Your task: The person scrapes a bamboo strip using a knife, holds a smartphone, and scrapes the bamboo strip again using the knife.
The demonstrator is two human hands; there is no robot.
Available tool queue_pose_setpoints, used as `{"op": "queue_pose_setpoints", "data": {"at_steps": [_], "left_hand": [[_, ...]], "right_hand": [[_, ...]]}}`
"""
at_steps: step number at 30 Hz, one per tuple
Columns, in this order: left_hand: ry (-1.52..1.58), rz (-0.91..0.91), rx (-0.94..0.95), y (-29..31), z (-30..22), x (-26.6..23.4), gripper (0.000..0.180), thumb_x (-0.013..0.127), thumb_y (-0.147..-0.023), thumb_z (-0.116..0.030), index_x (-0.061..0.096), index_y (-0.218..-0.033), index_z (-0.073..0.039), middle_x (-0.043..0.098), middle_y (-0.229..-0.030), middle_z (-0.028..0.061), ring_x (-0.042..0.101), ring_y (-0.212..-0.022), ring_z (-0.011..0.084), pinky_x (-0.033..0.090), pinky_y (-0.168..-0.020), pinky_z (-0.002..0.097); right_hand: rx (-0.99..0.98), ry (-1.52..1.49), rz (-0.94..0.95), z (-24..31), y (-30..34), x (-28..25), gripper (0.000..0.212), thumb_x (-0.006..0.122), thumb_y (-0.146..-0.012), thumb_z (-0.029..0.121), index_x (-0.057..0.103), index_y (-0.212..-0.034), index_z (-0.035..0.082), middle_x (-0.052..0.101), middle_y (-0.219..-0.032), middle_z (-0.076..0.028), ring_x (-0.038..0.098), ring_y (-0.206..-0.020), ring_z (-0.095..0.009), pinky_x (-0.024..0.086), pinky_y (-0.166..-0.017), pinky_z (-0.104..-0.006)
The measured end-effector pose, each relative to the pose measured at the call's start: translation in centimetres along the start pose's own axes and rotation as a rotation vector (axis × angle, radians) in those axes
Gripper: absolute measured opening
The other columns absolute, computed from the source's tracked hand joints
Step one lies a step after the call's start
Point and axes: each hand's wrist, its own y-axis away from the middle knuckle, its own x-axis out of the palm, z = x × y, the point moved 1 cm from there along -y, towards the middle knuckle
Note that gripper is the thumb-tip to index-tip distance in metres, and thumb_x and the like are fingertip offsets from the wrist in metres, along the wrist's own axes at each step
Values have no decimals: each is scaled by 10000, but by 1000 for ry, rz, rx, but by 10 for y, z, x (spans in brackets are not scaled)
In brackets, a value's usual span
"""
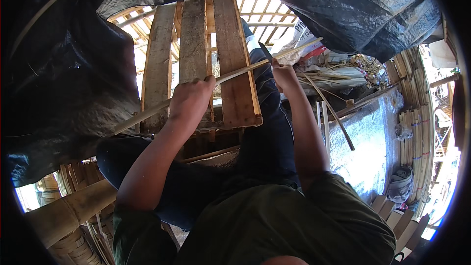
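Note:
A long, pale bamboo strip [235, 72] slants across a slatted wooden bench [193, 39], its left end lower and its right end reaching past the bench. My left hand [191, 95] is closed around the strip over the bench's near part. In my right hand [284, 75] is a knife [265, 51], its dark blade pointing up and to the left. The blade crosses the strip close to my fingers; whether its edge has cut in cannot be made out. My right fingers hide the knife's handle.
Dark plastic sheeting [68, 68] hangs at the left and over the top. Right of my legs lie loose bamboo strips [333, 113], sacks [338, 71] and a silvery sheet [368, 142]. Bundled strips [417, 132] stand farther right. A thick bamboo pole [73, 211] lies at lower left.

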Motion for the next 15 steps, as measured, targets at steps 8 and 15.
{"op": "queue_pose_setpoints", "data": {"at_steps": [8, 15], "left_hand": [[15, -35, -4, 0, 1, 6, 182, 617, -869, -49, 610, -1045, -94, 707, -791, 101, 731, -725, 250, 592, -625, 344], [56, -78, 3, 3, 3, 14, 165, 608, -874, -61, 602, -1035, -96, 687, -732, 105, 721, -686, 269, 577, -579, 365]], "right_hand": [[10, 53, 65, 12, 11, 9, 573, 468, -998, 534, 550, -695, 55, 424, -478, -4, 400, -361, -120, 324, -327, -310], [-171, 112, 166, 21, 39, 34, 539, 442, -1020, 500, 607, -839, 19, 386, -481, 16, 388, -360, -109, 331, -341, -296]]}}
